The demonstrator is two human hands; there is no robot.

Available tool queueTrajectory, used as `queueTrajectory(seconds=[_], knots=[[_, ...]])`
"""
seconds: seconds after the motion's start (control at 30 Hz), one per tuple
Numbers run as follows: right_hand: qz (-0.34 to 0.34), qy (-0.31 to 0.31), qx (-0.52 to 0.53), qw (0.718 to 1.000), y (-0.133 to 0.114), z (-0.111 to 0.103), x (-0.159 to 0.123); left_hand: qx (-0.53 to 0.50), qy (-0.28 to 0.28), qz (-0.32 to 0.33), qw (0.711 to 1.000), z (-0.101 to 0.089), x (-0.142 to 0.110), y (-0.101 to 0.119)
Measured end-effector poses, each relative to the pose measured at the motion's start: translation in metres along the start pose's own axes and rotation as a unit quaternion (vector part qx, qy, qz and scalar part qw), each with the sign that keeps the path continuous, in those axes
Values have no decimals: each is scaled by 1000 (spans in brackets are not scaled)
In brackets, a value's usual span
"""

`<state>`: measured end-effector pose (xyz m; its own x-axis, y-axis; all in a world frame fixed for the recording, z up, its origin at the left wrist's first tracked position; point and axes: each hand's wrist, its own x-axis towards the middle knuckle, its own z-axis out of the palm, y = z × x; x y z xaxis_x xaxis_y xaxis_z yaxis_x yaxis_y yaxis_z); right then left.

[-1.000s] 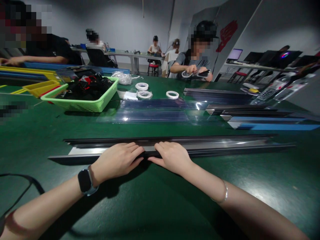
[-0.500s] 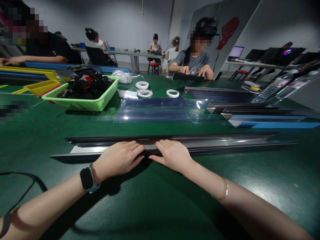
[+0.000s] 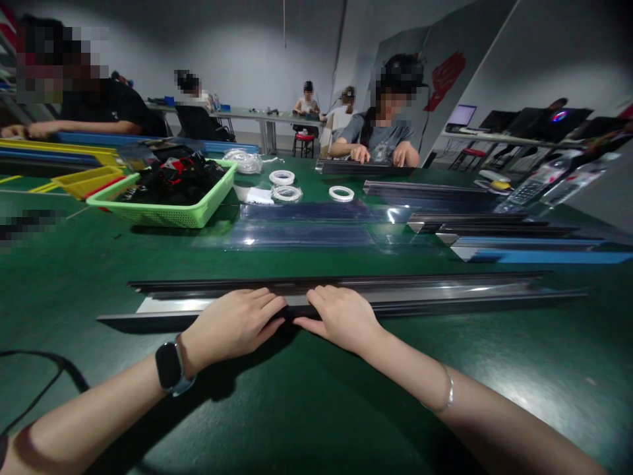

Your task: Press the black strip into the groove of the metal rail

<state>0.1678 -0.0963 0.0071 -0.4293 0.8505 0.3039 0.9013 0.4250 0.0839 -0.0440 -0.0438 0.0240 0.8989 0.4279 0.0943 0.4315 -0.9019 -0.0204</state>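
Note:
A long black channel-shaped profile (image 3: 445,305) with a silvery inside lies across the green table in front of me. My left hand (image 3: 240,323) grips its near wall just left of the middle, fingers over the edge and thumb on the near side. Close beside it, my right hand (image 3: 343,316) grips the same wall, with the fingers reaching inside and the thumb outside. A small gap separates the two hands. The fingertips inside the channel are partly hidden.
Beyond the profile lie clear plastic sheets (image 3: 306,234) and white tape rolls (image 3: 341,193). A green basket (image 3: 198,214) of black parts stands at left. More black profiles (image 3: 494,227) and a blue profile (image 3: 554,256) lie at right. A co-worker (image 3: 380,138) sits opposite.
The view has tilted up slightly, so everything sits a little lower. Both hands keep their hold on the profile. The co-worker opposite has shifted their black piece slightly to the left.

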Motion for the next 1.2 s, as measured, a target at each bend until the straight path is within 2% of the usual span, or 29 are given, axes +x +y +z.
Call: queueTrajectory(seconds=[0.6, 0.73, 1.2], knots=[[3, 2, 20, 1000, 0, -1, -1, 2, 14, -4, 1000, -2, 0, 1], [4, -15, 19, 1000, -1, -4, -1, -4, 14, -5, 1000, -2, 0, 1], [14, -10, 17, 1000, -1, -3, 0, -12, -1, -46, 999, -1, 0, 2]])
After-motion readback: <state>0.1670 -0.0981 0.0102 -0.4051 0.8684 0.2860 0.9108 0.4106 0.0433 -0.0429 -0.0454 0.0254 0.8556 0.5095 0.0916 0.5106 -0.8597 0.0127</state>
